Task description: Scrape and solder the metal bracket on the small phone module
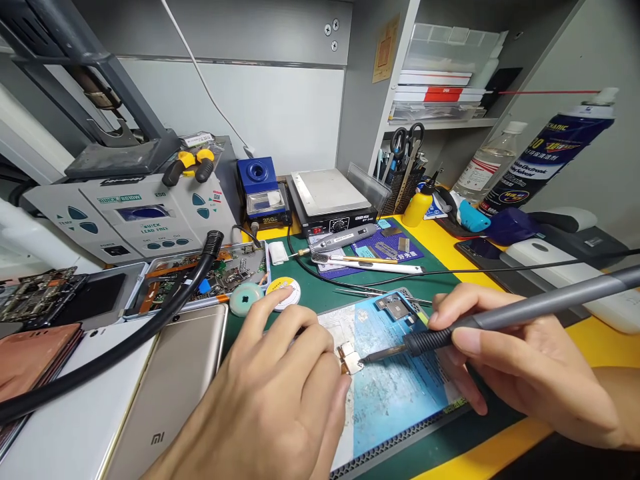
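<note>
Where left grip [283,387] ends, metal part [353,361] protruding

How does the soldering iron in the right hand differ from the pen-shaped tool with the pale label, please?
The soldering iron is held in the right hand; the pen-shaped tool lies unheld. The soldering iron is dark grey with a black ribbed section; the tool is lighter grey with a pale label. Both are slim and point leftwards.
</note>
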### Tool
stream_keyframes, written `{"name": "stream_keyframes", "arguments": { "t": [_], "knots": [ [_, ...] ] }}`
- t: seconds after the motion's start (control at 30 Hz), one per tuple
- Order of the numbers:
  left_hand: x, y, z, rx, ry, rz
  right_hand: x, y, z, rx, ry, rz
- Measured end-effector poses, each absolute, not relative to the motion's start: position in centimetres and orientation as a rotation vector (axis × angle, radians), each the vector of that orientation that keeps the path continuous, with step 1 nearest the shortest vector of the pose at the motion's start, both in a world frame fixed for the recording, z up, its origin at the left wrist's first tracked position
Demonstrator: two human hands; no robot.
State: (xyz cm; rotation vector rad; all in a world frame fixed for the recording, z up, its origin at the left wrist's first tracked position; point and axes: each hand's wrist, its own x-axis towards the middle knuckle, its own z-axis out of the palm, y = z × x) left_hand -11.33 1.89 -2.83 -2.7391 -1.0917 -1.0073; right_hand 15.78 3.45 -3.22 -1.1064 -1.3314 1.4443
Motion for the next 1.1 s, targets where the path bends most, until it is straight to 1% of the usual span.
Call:
{"name": "stream_keyframes", "arguments": {
  "t": [0.2,0.73,0.87,1.1],
  "knots": [
    [-11.43,1.68,-3.15,-2.747,-1.13,-0.992,15.79,3.32,-3.26,-1.082,-1.356,1.436],
    [-11.22,1.81,-2.78,-2.734,-1.05,-1.019,15.72,2.98,-3.16,-0.993,-1.485,1.375],
    [-11.29,1.83,-2.74,-2.752,-1.117,-0.971,15.88,2.84,-3.16,-0.994,-1.505,1.362],
    [-11.48,1.85,-3.46,-2.686,-1.016,-1.058,16.09,2.7,-3.4,-1.002,-1.506,1.368]
  ]
}}
